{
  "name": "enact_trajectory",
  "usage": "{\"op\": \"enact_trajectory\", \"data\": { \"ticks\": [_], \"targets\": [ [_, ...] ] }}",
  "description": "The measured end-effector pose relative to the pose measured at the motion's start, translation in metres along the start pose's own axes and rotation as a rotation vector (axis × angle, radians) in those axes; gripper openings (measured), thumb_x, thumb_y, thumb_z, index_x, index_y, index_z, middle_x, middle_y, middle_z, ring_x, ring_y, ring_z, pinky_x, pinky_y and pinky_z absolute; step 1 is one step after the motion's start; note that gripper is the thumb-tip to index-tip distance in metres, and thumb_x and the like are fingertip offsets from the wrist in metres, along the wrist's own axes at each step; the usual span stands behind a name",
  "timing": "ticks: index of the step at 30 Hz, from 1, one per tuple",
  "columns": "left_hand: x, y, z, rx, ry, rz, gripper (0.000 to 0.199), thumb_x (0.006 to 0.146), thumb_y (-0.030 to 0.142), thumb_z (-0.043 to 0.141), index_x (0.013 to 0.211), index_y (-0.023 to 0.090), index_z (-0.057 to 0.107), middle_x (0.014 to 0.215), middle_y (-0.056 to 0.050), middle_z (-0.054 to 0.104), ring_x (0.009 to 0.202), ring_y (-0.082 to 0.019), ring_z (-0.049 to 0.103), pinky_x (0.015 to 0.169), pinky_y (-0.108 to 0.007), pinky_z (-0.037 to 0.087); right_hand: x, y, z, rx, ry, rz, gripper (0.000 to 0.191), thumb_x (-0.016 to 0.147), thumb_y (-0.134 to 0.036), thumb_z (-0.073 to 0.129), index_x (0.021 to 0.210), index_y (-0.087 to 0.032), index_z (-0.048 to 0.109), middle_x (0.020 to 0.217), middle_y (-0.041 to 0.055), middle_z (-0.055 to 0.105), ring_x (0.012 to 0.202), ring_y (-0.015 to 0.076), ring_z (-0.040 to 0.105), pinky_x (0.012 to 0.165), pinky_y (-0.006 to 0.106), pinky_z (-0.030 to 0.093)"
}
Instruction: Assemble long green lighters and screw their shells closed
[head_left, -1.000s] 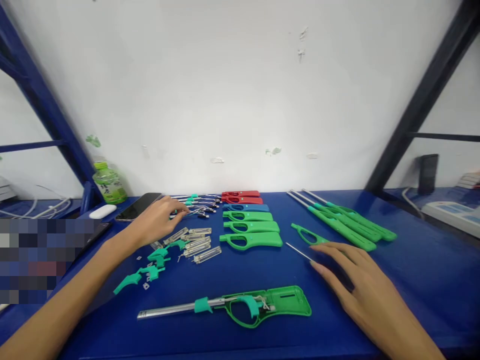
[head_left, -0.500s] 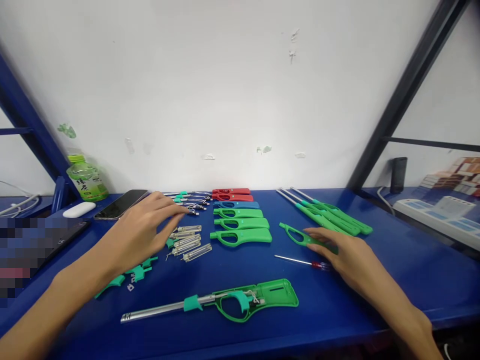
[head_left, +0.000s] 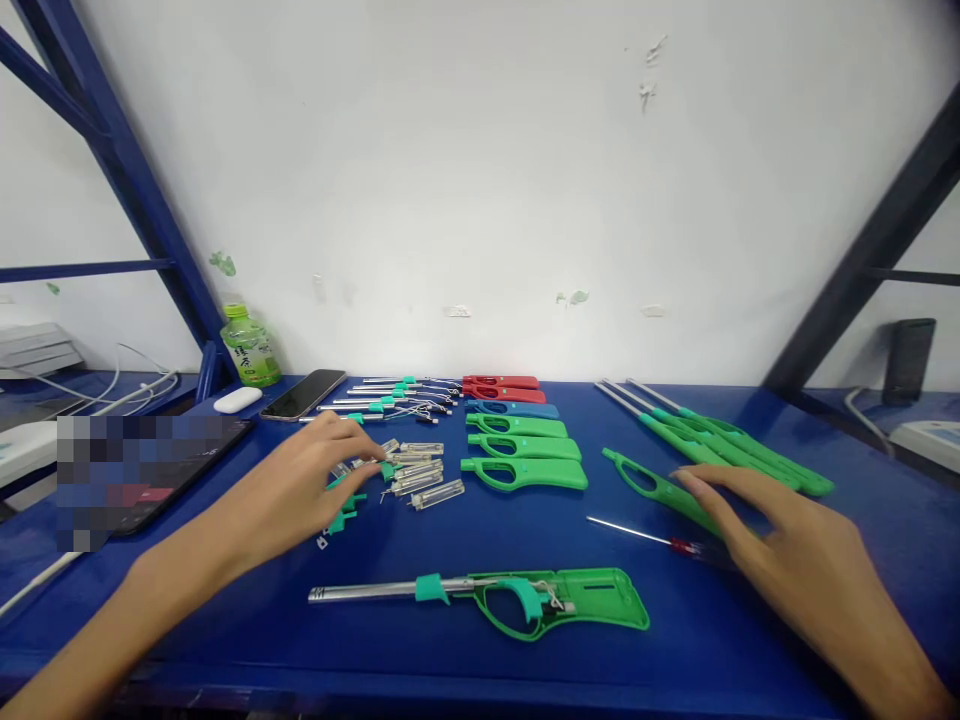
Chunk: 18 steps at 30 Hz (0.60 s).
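Observation:
My left hand (head_left: 322,480) is over the small parts, thumb and fingertips pinched at a small teal plastic piece (head_left: 387,470) beside several clear fuel tanks (head_left: 427,480). More teal pieces (head_left: 341,522) lie under and below the fingers. My right hand (head_left: 780,540) is loosely curved, fingers apart, over the rear end of a green lighter handle half (head_left: 652,487) lying on the table. A screwdriver (head_left: 637,530) lies below it, its handle partly behind the hand. In front, an opened green lighter shell (head_left: 600,597) holds a metal tube (head_left: 375,592), teal trigger and wires.
Metal tubes with wires (head_left: 382,403) lie at the back, beside stacked red (head_left: 510,394), blue and green handle halves (head_left: 532,473). Green lighters (head_left: 720,440) lie at right. A phone (head_left: 304,393), white case (head_left: 238,401), bottle (head_left: 251,350) and tablet (head_left: 202,450) are at left.
My left hand has come down from near the wired tubes to the teal piece by the fuel tanks. My right hand has loosened from the green handle half and drawn back right. The view has turned left.

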<state>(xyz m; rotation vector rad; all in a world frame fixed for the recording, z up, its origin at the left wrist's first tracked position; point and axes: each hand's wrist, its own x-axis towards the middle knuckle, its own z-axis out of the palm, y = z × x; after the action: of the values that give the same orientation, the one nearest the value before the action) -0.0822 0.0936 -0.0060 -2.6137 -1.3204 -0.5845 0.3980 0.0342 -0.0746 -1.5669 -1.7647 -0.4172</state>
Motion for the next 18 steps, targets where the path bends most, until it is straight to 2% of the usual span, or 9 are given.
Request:
{"op": "enact_trajectory", "data": {
  "ticks": [6, 10, 12, 15, 17, 18],
  "targets": [
    [0.011, 0.049, 0.027, 0.055, -0.105, 0.063, 0.019, 0.104, 0.036, 0.066, 0.105, 0.021, 0.077, 0.11, -0.009, 0.071, 0.102, -0.029, 0.063, 0.083, -0.043, 0.057, -0.002, -0.004, 0.001, 0.024, 0.016, -0.1, 0.054, 0.107, -0.069, 0.044, 0.101, -0.03, 0.081, 0.105, 0.0022, 0.086, 0.095, 0.0324, 0.083, 0.083, 0.048, 0.066],
    [0.019, 0.058, 0.04, 0.112, -0.114, 0.103, 0.01, 0.101, 0.022, 0.068, 0.095, 0.017, 0.074, 0.103, -0.011, 0.07, 0.098, -0.031, 0.063, 0.078, -0.043, 0.057, -0.001, -0.004, 0.0, 0.021, 0.053, -0.156, 0.047, 0.108, -0.063, 0.047, 0.102, -0.03, 0.079, 0.104, 0.0021, 0.086, 0.093, 0.0319, 0.083, 0.08, 0.048, 0.066],
    [0.019, 0.061, 0.037, 0.131, -0.084, 0.115, 0.01, 0.101, 0.019, 0.066, 0.094, 0.015, 0.072, 0.101, -0.011, 0.069, 0.095, -0.031, 0.064, 0.076, -0.045, 0.058, -0.003, -0.008, -0.003, 0.037, 0.099, -0.149, 0.045, 0.107, -0.062, 0.049, 0.102, -0.029, 0.079, 0.103, 0.0031, 0.085, 0.093, 0.0328, 0.082, 0.082, 0.049, 0.065],
    [0.01, 0.076, 0.025, 0.134, 0.005, 0.138, 0.013, 0.107, 0.022, 0.058, 0.104, 0.015, 0.068, 0.107, -0.012, 0.071, 0.095, -0.031, 0.066, 0.079, -0.047, 0.059, -0.013, -0.024, -0.009, 0.121, 0.175, -0.092, 0.036, 0.105, -0.058, 0.056, 0.107, -0.03, 0.078, 0.105, 0.0035, 0.084, 0.097, 0.0322, 0.081, 0.094, 0.049, 0.063],
    [0.001, 0.098, 0.016, 0.114, 0.069, 0.175, 0.02, 0.113, 0.028, 0.049, 0.114, 0.017, 0.065, 0.112, -0.01, 0.073, 0.099, -0.028, 0.069, 0.088, -0.047, 0.06, -0.023, -0.044, -0.013, 0.213, 0.138, -0.071, 0.03, 0.104, -0.054, 0.062, 0.119, -0.032, 0.076, 0.113, 0.0012, 0.084, 0.101, 0.0283, 0.081, 0.095, 0.04, 0.064],
    [-0.004, 0.112, 0.012, 0.097, 0.098, 0.211, 0.023, 0.116, 0.029, 0.043, 0.117, 0.019, 0.064, 0.11, -0.007, 0.074, 0.097, -0.025, 0.07, 0.087, -0.042, 0.06, -0.029, -0.056, -0.014, 0.264, 0.087, -0.106, 0.034, 0.104, -0.055, 0.06, 0.128, -0.033, 0.074, 0.114, 0.0, 0.084, 0.1, 0.0261, 0.082, 0.091, 0.034, 0.065]
  ]
}}
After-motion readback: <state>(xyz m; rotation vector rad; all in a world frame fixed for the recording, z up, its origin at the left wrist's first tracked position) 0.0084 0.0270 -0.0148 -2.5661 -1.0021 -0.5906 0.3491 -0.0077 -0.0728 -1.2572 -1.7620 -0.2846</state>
